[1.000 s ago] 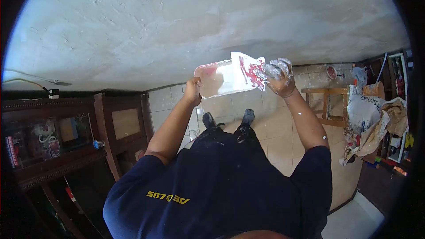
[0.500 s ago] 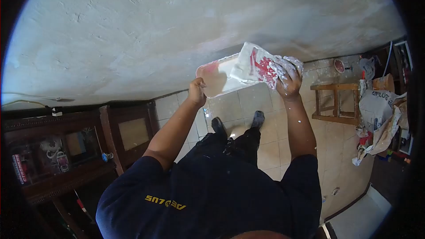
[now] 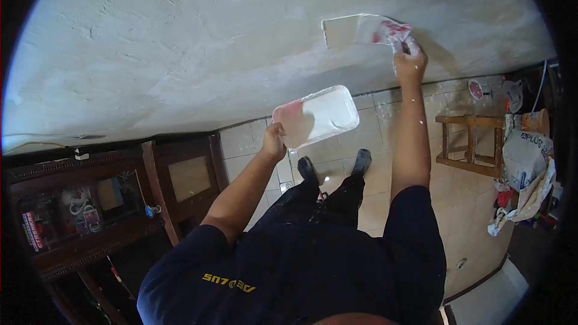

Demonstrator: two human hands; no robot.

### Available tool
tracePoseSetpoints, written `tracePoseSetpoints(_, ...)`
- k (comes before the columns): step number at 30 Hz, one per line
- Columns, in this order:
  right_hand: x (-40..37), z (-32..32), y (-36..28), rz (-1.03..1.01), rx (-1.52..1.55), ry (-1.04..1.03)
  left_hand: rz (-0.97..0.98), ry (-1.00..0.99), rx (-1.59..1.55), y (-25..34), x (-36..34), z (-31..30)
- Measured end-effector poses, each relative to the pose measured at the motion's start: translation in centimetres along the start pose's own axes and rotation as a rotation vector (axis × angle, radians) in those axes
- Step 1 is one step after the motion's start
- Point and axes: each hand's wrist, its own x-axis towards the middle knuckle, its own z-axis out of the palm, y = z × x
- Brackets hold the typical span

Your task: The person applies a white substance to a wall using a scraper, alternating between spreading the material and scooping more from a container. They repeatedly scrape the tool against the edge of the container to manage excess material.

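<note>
My left hand [image 3: 274, 138] grips the end of a white, plaster-smeared tray [image 3: 322, 114] with a reddish stain, held out below the plastered surface [image 3: 180, 54]. My right hand [image 3: 409, 63], speckled with plaster, is raised high and grips the red-stained handle of a wide putty knife [image 3: 352, 30]. The blade lies flat against the rough white plastered surface, well above and apart from the tray.
A dark wooden cabinet with glass doors [image 3: 90, 204] fills the left. A wooden stool [image 3: 472, 144] stands on the tiled floor [image 3: 385, 204] at the right, next to sacks and crumpled bags [image 3: 527, 156]. My plaster-spattered trousers and shoes [image 3: 334, 168] show below the tray.
My right hand lifted the putty knife off the tray and up onto the plastered surface. The left hand kept the tray, which now sits slightly lower.
</note>
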Motion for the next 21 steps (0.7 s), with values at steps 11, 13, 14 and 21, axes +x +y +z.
tracePoseSetpoints(11,-3.1,2.7,-1.6,-0.483,0.097,-0.194,-0.099,0.117,0.031,-1.7,-6.0,-4.4)
tracePoseSetpoints(13,-0.7,2.5,0.7,-0.416,0.011,-0.080,-0.097,0.122,0.056,-1.6,-6.2,-4.4)
tracePoseSetpoints(14,-0.2,1.9,0.8,-0.356,-0.074,0.021,-0.097,0.122,0.062,-1.5,-6.5,-3.9)
tracePoseSetpoints(21,0.4,-6.0,6.6,-0.088,0.213,0.158,-0.140,0.082,-0.048,-0.7,-6.7,-3.6)
